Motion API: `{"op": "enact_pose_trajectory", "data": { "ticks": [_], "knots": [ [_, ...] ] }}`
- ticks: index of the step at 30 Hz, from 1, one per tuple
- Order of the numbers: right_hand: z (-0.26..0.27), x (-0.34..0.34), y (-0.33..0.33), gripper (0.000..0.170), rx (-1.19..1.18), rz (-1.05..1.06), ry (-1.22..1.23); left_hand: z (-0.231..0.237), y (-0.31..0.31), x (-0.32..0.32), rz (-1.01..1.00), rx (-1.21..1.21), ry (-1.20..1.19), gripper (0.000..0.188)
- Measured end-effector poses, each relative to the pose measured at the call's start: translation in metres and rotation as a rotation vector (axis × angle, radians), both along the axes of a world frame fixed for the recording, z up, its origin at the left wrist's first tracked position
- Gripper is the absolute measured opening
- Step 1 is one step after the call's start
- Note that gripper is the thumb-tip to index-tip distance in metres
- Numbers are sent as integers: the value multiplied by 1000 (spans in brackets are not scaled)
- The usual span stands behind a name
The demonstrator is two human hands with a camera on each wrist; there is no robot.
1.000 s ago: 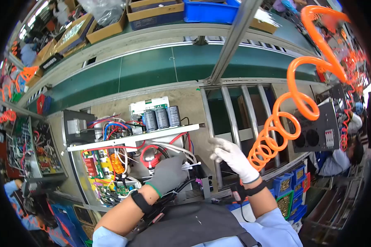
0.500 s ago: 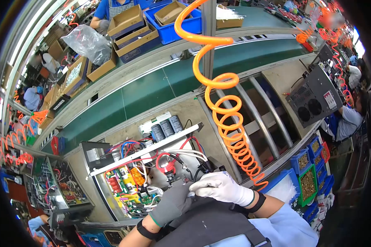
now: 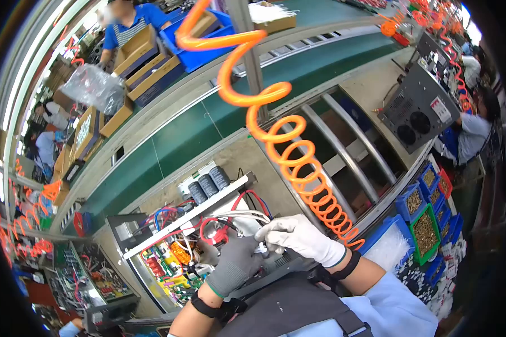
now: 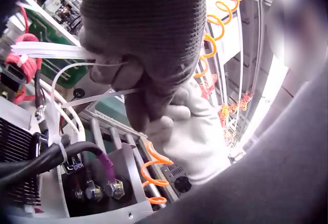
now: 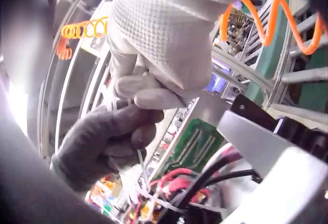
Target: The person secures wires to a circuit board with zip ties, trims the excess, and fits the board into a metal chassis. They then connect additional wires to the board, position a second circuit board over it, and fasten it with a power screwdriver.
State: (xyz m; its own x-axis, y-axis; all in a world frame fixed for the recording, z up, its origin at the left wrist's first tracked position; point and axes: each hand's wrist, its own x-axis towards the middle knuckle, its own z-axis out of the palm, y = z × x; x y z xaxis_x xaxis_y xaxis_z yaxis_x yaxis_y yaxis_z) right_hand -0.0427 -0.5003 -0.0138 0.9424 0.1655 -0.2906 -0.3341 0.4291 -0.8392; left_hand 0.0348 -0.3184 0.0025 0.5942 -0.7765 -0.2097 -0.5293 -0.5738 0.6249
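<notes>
My left hand [image 3: 236, 267], in a grey glove, grips a bundle of white cable ties [image 4: 48, 50] whose ends stick out past the fingers. A single white cable tie [image 4: 55, 80] curves from the fingers down to black cables [image 4: 77, 149], where a white band wraps them. My right hand [image 3: 303, 238], in a white glove, has curled fingertips right at the left fingertips, pinching at the tie's end, which is mostly hidden. Beneath both hands is an opened electronic unit [image 3: 188, 216] with a red-wrapped ring [image 3: 212, 231], coils and wires.
A coiled orange air hose [image 3: 298, 160] hangs just beyond the right hand. Metal rollers [image 3: 343, 149] lie past the unit. Bins of small brass-coloured parts [image 3: 426, 233] and a blue bin of white strips [image 3: 388, 247] are at the right. A green conveyor [image 3: 191, 126] runs behind.
The right hand came in from the right to meet the left hand's fingertips and stays there. The head view swung, shifting the hose leftward across the picture.
</notes>
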Motion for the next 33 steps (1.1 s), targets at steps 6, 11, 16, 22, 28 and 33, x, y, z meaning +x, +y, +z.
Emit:
{"op": "enact_pose_trajectory", "data": {
  "ticks": [6,11,16,22,28,33],
  "knots": [
    [-41,-15,-53,26,-285,-508,105,-45,-14,48,-91,137,44,26],
    [-71,-13,-75,25,-228,-590,194,-81,-33,53,-334,563,27,36],
    [-83,-5,-73,25,-174,-488,258,-94,-27,56,-323,508,103,35],
    [-84,7,-59,26,-80,-433,205,-86,-41,62,-335,473,220,40],
    [-79,-7,-60,26,-105,-466,195,-90,-48,52,-269,602,286,53],
    [-78,-6,-47,25,-64,-478,120,-97,-48,41,-272,656,104,58]
  ]
}}
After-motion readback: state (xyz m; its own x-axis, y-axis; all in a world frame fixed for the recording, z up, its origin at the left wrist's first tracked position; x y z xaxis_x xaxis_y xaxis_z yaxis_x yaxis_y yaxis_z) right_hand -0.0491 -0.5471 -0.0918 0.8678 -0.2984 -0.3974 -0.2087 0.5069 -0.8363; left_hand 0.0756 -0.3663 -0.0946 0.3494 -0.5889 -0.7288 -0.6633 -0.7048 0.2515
